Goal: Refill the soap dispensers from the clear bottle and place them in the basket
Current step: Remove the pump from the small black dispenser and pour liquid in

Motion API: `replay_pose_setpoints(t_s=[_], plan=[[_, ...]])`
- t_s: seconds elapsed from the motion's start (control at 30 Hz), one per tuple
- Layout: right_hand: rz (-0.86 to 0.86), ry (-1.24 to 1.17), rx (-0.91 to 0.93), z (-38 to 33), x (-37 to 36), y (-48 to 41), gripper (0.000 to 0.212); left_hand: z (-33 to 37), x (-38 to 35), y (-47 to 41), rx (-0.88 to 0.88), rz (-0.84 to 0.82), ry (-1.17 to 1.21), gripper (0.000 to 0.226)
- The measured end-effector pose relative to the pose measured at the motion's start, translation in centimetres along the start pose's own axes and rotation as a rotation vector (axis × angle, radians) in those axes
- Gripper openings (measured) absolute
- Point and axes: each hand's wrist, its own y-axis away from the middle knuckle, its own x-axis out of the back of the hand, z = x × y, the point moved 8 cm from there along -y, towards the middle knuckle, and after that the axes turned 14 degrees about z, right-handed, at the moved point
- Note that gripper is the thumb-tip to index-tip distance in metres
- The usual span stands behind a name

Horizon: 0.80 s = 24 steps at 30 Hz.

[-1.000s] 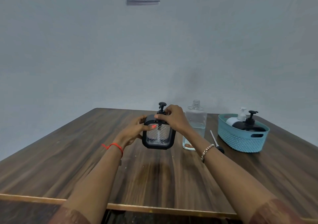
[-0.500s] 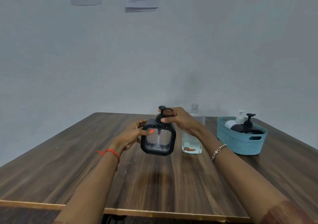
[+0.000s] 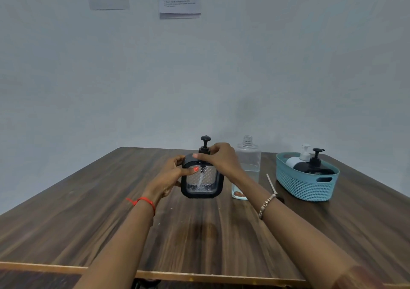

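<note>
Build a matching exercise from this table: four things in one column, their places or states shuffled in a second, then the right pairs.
1. square black-framed clear soap dispenser
2. clear plastic refill bottle
3. round black pump dispenser
4. loose white pump tube

A. inside the teal plastic basket
B. lying on the brown wooden table
C. held by the left hand and right hand
D. standing uncapped

Pairs: 1-C, 2-D, 3-A, 4-B
</note>
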Motion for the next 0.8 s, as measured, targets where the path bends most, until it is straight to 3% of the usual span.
replay_pose_setpoints(t_s=[0.07,0.13,0.23,0.4,0.53,0.63,0.8], plan=[[0.029,0.015,0.010,-0.2,0.1,-0.3,0.043,0.0,0.1,0.0,-0.002,0.001,-0.011,0.045],[-0.065,-0.154,-0.078,-0.1,-0.3,-0.6,0.029,0.0,0.4,-0.1,-0.003,0.012,-0.013,0.046],[-0.161,-0.340,-0.176,0.1,-0.6,-0.8,0.036,0.2,0.8,-0.2,-0.001,0.023,-0.007,0.048],[-0.084,-0.065,0.007,-1.2,-0.4,-0.1,0.041,0.3,0.9,-0.2,-0.007,0.024,-0.014,0.047],[-0.175,-0.177,-0.068,-1.4,-0.5,-0.5,0.024,0.1,1.0,-0.2,0.009,0.039,0.000,0.039],[-0.226,-0.276,-0.125,-1.5,0.0,-0.9,0.026,0.0,1.3,-0.2,0.015,0.038,-0.009,0.040],[-0.005,-0.507,-0.153,-1.2,2.6,-2.8,0.020,-0.7,1.9,-0.3,0.048,0.081,-0.030,0.046]])
